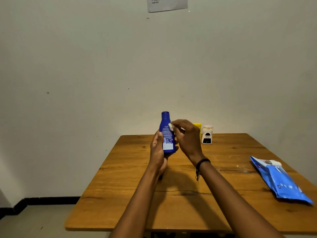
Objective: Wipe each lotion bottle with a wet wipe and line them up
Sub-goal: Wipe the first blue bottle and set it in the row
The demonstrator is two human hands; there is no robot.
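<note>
Above the bench: blue bottle, upright.
Left hand: fingers grip bottle.
Right hand: fingers pinch wipe against it.

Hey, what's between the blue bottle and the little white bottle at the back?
In the head view, the right hand, pinching a wipe against the blue bottle, fills that stretch; behind it stands a yellow bottle, mostly hidden, beside the white bottle.
</note>
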